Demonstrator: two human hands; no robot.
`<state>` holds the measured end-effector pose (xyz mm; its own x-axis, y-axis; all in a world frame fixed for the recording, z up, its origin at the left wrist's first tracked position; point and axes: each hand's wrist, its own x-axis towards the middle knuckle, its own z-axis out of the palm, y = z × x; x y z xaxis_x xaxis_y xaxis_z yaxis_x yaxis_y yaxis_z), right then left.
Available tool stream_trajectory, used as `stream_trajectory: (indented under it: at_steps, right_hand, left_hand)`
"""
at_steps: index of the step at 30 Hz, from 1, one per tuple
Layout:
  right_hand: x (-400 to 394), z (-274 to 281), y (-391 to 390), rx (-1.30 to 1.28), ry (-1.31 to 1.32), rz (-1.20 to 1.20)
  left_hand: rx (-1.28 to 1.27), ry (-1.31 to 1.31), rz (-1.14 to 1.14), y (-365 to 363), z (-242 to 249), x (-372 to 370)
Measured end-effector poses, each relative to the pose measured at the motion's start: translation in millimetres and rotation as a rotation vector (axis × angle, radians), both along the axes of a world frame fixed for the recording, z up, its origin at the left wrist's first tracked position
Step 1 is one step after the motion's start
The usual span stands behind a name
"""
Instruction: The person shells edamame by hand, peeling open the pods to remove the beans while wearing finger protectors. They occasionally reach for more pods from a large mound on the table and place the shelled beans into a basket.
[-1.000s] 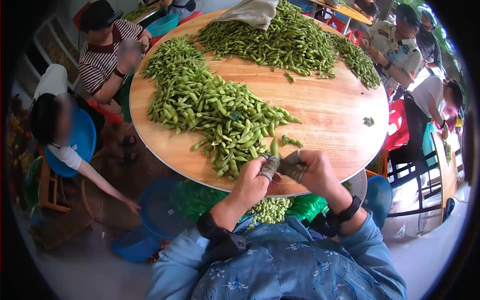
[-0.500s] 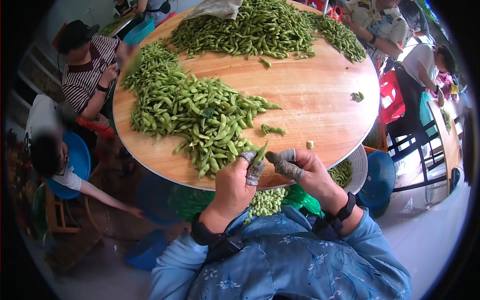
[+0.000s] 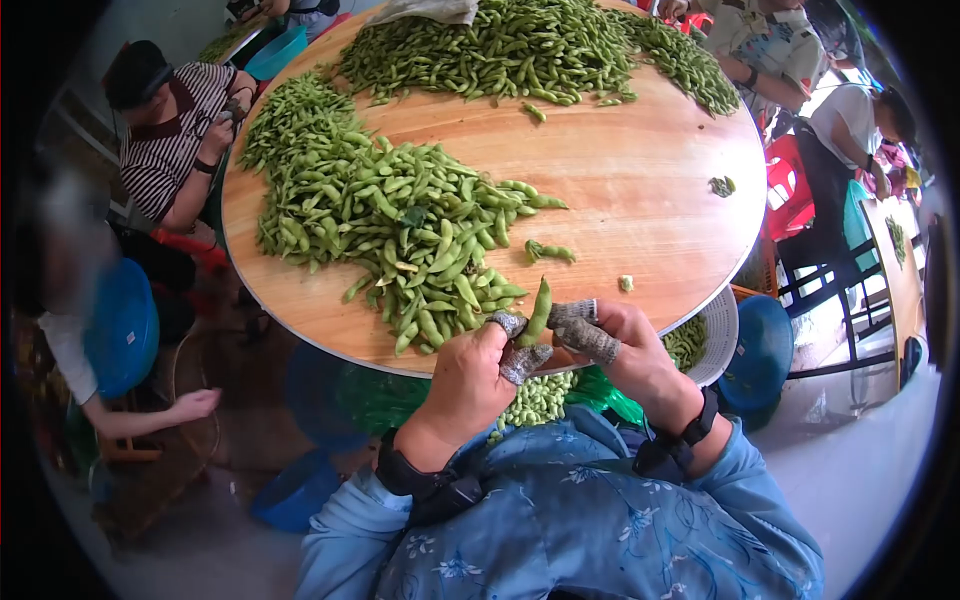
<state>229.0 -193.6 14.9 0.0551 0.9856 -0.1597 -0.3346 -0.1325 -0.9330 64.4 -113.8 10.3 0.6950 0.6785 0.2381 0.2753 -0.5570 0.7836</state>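
Observation:
A green edamame pod [image 3: 540,308] stands nearly upright between my two hands, just past the near table edge. My left hand [image 3: 463,388] pinches its lower part between thumb and finger, both in grey fabric finger covers. My right hand [image 3: 643,365], with similar covers, is closed against the pod's other side; its exact grip is partly hidden. Shelled beans [image 3: 538,398] lie below my hands in front of my lap. Just beyond my left hand spreads a heap of edamame pods [image 3: 430,235] on the round wooden table [image 3: 650,190].
A bigger pod pile [image 3: 500,55] covers the table's far side, partly under a cloth [image 3: 425,10]. A white basket [image 3: 718,335] with pods stands at the right, beside a blue tub [image 3: 757,350]. People sit around; one person's hand [image 3: 195,404] reaches in at lower left.
The pod between my hands has turned more upright, and my right fingers have come closer to it. At left, a person's outstretched arm has pulled back. The view has shifted slightly.

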Motion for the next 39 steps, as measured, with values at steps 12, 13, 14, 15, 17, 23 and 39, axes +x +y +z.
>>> stream_trajectory:
  at_steps: [12,13,14,15,17,23,39]
  right_hand:
    - [-4,5,1,0.017,0.058,0.028]
    - [-5,7,1,0.009,0.083,0.022]
    - [-5,6,1,0.009,0.083,0.021]
    - [-4,3,1,0.02,0.053,0.011]
    - [-4,-3,0,0.036,0.023,0.006]
    - [-18,-11,5,0.086,-0.198,-0.231]
    - [-13,-14,4,0.197,-0.177,-0.073]
  left_hand:
    - [0.322,0.034,-0.041,2,-5,0]
    - [0.333,0.059,-0.047,2,-5,0]
    - [0.333,0.059,-0.048,2,-4,0]
    - [0.339,0.051,-0.053,2,-4,1]
    - [0.351,0.044,-0.053,1,-4,2]
    - [0.454,0.002,-0.008,-1,-11,5]
    - [-0.032,-0.369,-0.031,-5,-25,5]
